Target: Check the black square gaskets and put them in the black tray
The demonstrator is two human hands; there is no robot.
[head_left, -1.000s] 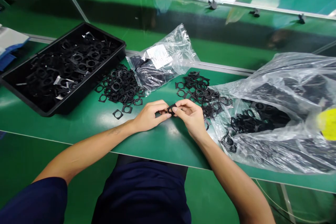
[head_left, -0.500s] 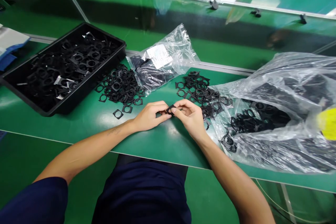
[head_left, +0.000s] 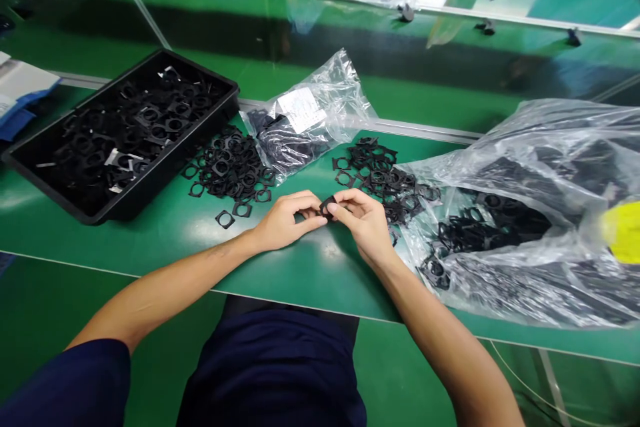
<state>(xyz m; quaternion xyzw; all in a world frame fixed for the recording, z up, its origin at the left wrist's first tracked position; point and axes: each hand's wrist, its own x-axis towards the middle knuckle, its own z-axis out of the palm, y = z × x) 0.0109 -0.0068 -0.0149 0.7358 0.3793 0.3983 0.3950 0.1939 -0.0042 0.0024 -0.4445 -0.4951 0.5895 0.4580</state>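
Note:
Both hands pinch one small black square frame with a round hole above the green table. My left hand grips its left side between thumb and fingers. On its right side, my right hand holds it with the thumb across the face. Behind my right hand lies a loose pile of similar black frames. Another pile of black frames is beyond my left hand, with a single black frame lying apart at its near side.
At the left stands a black tray full of black parts. A clear bag with a white label lies at the back. The large open plastic bag on the right spills black frames. A metal rail runs behind.
The black frame has tilted slightly between the fingers, showing more of its face. Both hands stay in nearly the same place.

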